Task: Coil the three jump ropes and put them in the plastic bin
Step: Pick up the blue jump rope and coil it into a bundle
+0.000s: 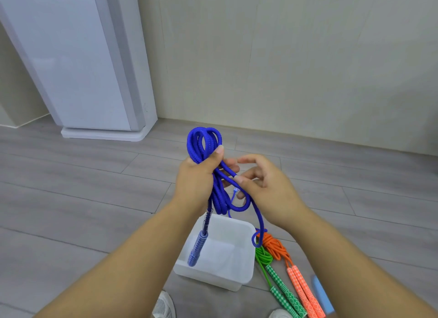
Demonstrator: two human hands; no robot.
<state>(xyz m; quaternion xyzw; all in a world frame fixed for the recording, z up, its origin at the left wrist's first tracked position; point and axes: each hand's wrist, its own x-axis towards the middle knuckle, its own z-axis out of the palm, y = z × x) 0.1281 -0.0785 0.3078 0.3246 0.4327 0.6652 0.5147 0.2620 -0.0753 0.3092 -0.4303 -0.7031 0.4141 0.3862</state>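
Note:
My left hand is shut on a bundle of loops of the blue jump rope, held up above the floor. One blue handle hangs down from it over the white plastic bin. My right hand pinches a loose strand of the same rope just right of the bundle; that strand trails down to the floor. The green jump rope and the orange jump rope lie bunched on the floor right of the bin, their patterned handles pointing toward me.
A tall white appliance stands at the back left against the wall. Grey plank flooring surrounds the bin. A light blue object lies right of the orange handles. My white shoes show at the bottom edge.

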